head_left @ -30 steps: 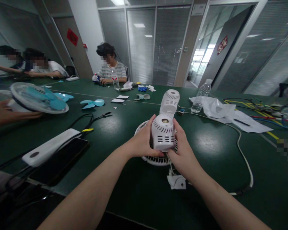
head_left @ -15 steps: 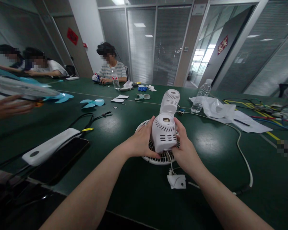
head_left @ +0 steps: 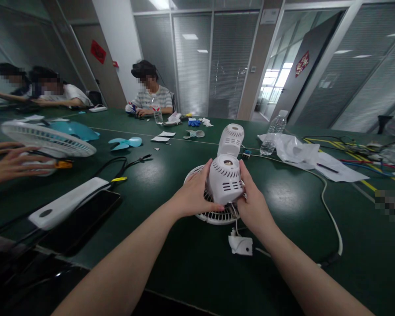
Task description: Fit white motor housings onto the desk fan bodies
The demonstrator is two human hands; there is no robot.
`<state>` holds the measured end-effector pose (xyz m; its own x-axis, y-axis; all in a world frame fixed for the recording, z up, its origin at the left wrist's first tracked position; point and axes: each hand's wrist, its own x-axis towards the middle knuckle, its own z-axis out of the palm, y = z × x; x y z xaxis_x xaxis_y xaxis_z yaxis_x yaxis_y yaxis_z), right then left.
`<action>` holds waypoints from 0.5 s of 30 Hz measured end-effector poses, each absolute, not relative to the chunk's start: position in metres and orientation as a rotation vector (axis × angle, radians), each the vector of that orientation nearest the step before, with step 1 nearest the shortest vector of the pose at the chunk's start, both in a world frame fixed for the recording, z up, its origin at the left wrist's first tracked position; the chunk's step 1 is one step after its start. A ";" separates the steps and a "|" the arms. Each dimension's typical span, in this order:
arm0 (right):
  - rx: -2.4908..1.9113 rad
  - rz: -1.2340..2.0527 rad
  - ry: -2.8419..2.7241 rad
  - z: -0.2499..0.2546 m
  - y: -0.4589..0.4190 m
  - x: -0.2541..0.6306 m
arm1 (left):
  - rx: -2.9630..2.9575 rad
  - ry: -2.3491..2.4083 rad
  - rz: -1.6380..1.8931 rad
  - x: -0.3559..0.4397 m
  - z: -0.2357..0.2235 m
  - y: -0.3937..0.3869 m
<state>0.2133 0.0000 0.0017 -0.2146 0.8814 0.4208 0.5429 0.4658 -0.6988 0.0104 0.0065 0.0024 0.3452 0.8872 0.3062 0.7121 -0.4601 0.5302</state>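
Observation:
A white slotted fan motor housing is between my two hands, above a round white fan grille on the table. My left hand wraps its left side, thumb along the lower edge. Against the right side, my right hand grips with its fingers partly hidden behind the housing. Just beyond it stands a second white slotted cover. Thin cords run from the housing's underside toward a small white plastic piece in front of the grille.
At left, a co-worker's hands hold another fan. Nearer me lie a white power strip and a black phone. Blue fan blades lie farther back. A water bottle, plastic bag and grey cable are right.
The housing has tilted slightly in my hands, which keep their grip. At left, the co-worker's fan has come down and turned, showing its grille. The view has shifted slightly.

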 end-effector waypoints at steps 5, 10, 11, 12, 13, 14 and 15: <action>-1.207 0.496 -1.902 0.000 -0.004 0.211 | 2.219 1.596 0.910 0.026 -0.003 0.004; -1.216 0.385 -1.966 0.001 -0.004 0.214 | 2.221 1.675 0.920 0.026 -0.004 0.008; -1.219 0.376 -1.991 0.002 -0.003 0.216 | 2.219 1.674 0.920 0.023 -0.003 0.010; -1.223 0.378 -2.016 0.003 -0.001 0.218 | 2.214 1.670 0.922 0.019 -0.001 0.011; -1.230 0.389 -2.036 0.004 0.000 0.220 | 2.214 1.656 0.924 0.015 0.001 0.012; -1.239 0.406 -2.049 0.005 0.002 0.223 | 2.223 1.639 0.926 0.012 0.003 0.013; -1.249 0.423 -2.055 0.006 0.004 0.225 | 2.238 1.621 0.928 0.009 0.005 0.013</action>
